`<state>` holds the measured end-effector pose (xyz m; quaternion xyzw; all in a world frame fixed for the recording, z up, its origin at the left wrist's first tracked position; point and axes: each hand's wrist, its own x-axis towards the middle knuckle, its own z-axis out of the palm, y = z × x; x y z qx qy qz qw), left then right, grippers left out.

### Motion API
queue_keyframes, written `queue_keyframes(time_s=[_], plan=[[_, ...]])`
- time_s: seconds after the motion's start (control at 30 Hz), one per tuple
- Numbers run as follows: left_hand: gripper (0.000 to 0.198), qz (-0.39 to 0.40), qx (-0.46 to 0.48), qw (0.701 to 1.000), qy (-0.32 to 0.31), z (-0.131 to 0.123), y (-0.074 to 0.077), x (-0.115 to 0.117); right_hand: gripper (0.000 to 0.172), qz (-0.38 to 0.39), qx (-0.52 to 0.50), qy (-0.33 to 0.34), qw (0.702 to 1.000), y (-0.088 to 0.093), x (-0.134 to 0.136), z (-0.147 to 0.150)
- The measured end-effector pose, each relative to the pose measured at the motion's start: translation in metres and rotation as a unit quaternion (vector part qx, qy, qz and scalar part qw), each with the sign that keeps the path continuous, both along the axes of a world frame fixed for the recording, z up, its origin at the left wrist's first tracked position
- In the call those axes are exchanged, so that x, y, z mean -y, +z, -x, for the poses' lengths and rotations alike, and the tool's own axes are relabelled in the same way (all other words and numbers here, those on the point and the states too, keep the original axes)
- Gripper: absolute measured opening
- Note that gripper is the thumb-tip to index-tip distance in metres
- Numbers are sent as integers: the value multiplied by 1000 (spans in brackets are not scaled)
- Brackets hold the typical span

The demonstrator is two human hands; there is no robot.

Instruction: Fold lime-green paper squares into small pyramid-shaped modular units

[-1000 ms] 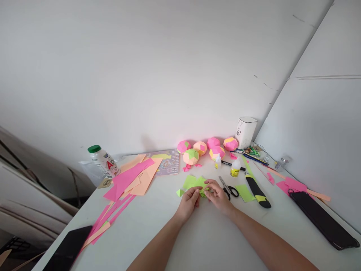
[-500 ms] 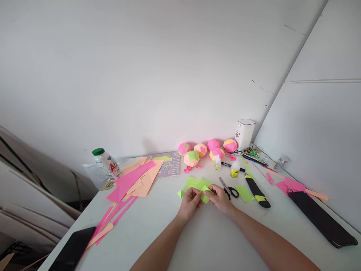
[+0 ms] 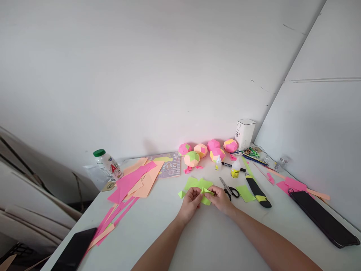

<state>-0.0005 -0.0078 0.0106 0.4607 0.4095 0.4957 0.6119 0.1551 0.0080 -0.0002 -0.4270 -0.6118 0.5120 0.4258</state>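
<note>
Between my two hands is a small piece of green paper (image 3: pixel 207 198), partly folded. My left hand (image 3: pixel 191 203) pinches its left side, and my right hand (image 3: pixel 221 199) grips the right side with thumb and fingers. More green paper sheets (image 3: pixel 194 182) lie on the table just beyond my hands. A small folded green piece (image 3: pixel 181 194) rests left of my left hand. Scissors (image 3: pixel 229 189) with black handles lie right beside my right hand, and a green square (image 3: pixel 245 193) lies past them. My fingers hide part of the paper they hold.
Several faceted paper balls (image 3: pixel 191 159) stand at the back by the wall. Two glue bottles (image 3: pixel 235 168), a cutter (image 3: pixel 258 192) and a black case (image 3: pixel 323 218) are to the right. Pink and orange paper (image 3: pixel 135 180), a white bottle (image 3: pixel 108 164) and a phone (image 3: pixel 75 248) lie left.
The held green paper has shifted in my fingers; its raised flap now stands narrower between my thumbs. Both hands stay in nearly the same place. The whole view has moved slightly.
</note>
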Motion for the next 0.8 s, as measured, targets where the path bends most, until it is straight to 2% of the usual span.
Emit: queue_keyframes(time_s=[0.13,0.4,0.8], plan=[[34,-11,16,1000,6,2,0,0,27,2,6,8,1000,0,0,0],[40,-11,28,999,-37,8,0,-1,28,-13,-6,31,999,1,-1,-2],[34,-35,-47,997,-51,8,-5,-3,25,-21,-11,9,1000,4,-1,-2]])
